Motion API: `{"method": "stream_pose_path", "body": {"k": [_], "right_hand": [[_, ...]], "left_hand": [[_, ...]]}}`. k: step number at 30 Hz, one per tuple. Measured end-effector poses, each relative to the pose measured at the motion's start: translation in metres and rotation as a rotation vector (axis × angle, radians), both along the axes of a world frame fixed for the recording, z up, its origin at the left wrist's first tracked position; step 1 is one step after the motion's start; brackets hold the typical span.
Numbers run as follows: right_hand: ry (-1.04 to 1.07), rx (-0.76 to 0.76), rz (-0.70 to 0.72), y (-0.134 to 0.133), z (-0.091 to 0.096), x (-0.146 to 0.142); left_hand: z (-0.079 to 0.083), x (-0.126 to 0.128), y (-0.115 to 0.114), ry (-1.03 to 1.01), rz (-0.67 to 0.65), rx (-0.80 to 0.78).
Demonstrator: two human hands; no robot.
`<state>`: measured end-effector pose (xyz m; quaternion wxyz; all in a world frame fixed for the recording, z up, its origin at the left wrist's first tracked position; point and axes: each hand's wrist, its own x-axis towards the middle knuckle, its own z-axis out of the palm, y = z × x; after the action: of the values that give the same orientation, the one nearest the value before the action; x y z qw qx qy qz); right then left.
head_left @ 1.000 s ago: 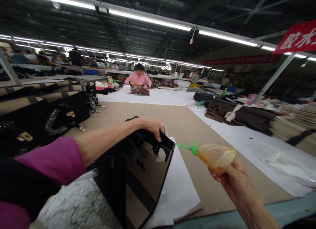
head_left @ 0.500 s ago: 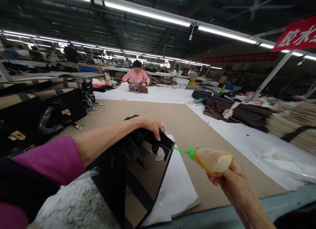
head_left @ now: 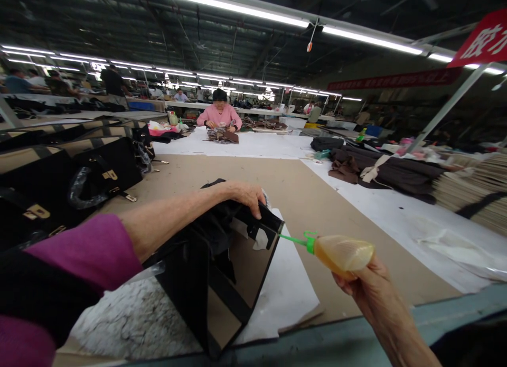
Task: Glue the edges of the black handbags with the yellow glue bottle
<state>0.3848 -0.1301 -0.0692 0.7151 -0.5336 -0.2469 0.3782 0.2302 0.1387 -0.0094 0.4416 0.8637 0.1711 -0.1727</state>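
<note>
My left hand [head_left: 246, 194] grips the top edge of a black and tan handbag [head_left: 222, 272] that stands tilted on the brown work table [head_left: 317, 198]. My right hand [head_left: 362, 282] is closed around a soft squeeze bottle of yellowish glue [head_left: 344, 253] with a green nozzle. The nozzle tip touches or nearly touches the black flap at the bag's upper right corner. A white sheet [head_left: 285, 298] lies under the bag.
Finished black and tan handbags [head_left: 79, 171] are stacked at the left. Dark fabric pieces [head_left: 388, 174] and stacked tan panels [head_left: 471, 193] lie at the right. A person in a pink top [head_left: 219, 116] works at the far end of the table.
The view has shifted slightly. My left hand and the bag's top edge sit a little higher and to the right, with the glue nozzle staying at the flap.
</note>
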Motion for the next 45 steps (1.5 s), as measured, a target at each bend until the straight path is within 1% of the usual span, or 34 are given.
{"method": "stream_pose_path", "body": {"k": [3,7,10,14,18,26,30,37,45], "right_hand": [[0.017,-0.013,0.003,-0.002,-0.001,-0.002],[0.021,0.041,-0.041,0.0,0.004,-0.003],[0.023,0.061,-0.04,0.002,0.005,-0.005],[0.009,0.033,-0.005,-0.002,-0.001,-0.006],[0.016,0.01,-0.023,-0.01,-0.007,-0.008],[0.016,-0.02,-0.022,-0.011,-0.006,-0.017],[0.033,-0.057,-0.003,-0.016,-0.014,-0.019],[0.043,-0.119,0.019,-0.026,-0.029,-0.025],[0.048,-0.156,0.056,-0.03,-0.038,-0.041]], "left_hand": [[-0.001,0.001,-0.001,0.0,-0.012,0.019],[-0.002,0.002,-0.003,0.006,-0.019,0.06],[-0.001,0.001,-0.004,-0.003,-0.018,0.093],[0.0,0.0,-0.006,-0.017,-0.033,0.096],[-0.003,0.001,-0.007,-0.024,-0.037,0.068],[-0.008,0.001,-0.004,-0.062,-0.07,0.105],[-0.008,0.001,-0.006,-0.057,-0.063,0.107],[-0.001,0.0,-0.014,-0.062,-0.049,0.141],[-0.006,0.0,-0.012,-0.073,-0.075,0.126]]}}
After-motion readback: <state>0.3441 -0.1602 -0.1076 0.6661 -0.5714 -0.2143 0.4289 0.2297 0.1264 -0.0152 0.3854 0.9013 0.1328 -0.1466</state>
